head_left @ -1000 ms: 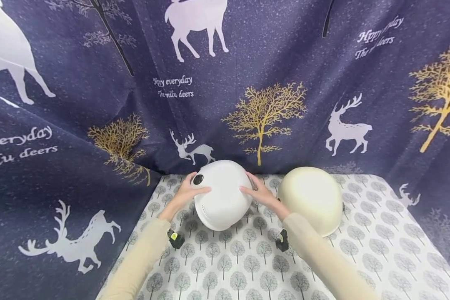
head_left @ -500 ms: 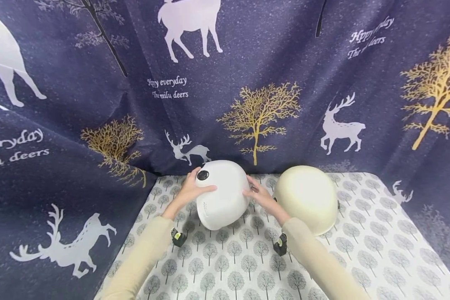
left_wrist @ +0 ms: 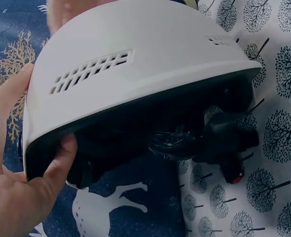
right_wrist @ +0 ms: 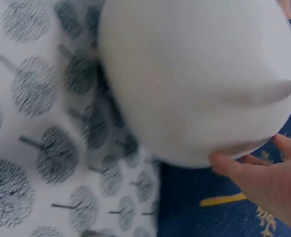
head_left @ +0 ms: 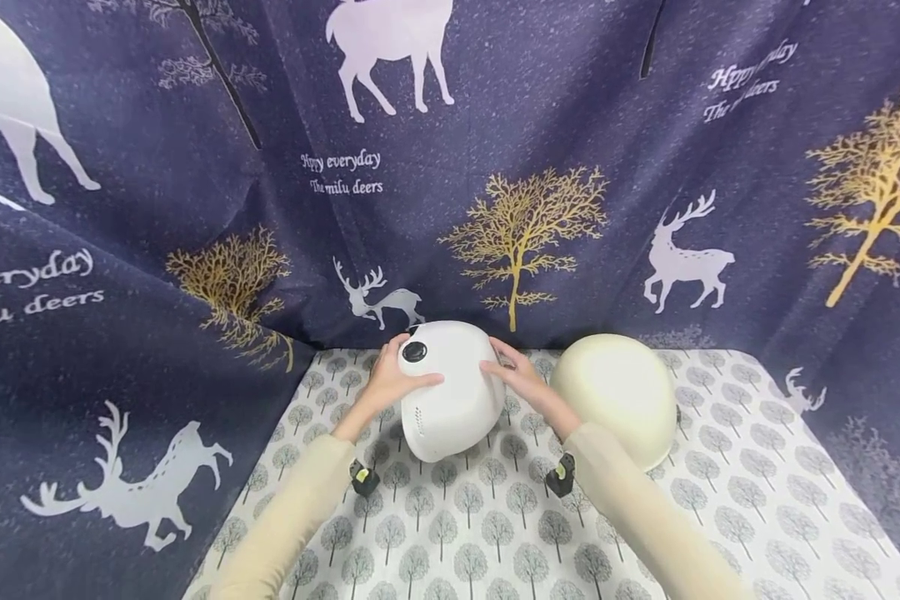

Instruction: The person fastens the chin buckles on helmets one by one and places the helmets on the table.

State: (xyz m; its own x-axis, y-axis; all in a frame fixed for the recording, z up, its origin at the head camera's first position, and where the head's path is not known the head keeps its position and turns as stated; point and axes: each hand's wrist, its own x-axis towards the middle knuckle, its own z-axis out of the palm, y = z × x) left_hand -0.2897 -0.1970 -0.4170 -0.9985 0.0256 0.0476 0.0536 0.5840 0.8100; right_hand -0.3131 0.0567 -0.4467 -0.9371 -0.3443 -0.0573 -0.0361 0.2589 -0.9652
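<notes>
Both hands hold a white helmet [head_left: 453,383] above the patterned cloth, tilted on its side. My left hand [head_left: 392,385] grips its left edge beside a black oval badge [head_left: 415,352]. In the left wrist view, that thumb curls under the rim against the dark inside, near slotted vents [left_wrist: 93,71]. A black chin strap with a buckle [left_wrist: 229,148] and a small red part hangs from the opening. My right hand [head_left: 522,379] holds the helmet's other side, thumb on the smooth shell in the right wrist view [right_wrist: 199,98].
A cream helmet [head_left: 615,400] lies dome up to the right, close to my right forearm. The table is covered by a white cloth [head_left: 495,533] printed with grey trees. A dark blue deer-print curtain [head_left: 420,225] hangs behind and along the left side.
The white helmet has turned slightly in my hands, its black badge and side vents shifting rightward. Both hands keep hold of it. The cream helmet stays in place.
</notes>
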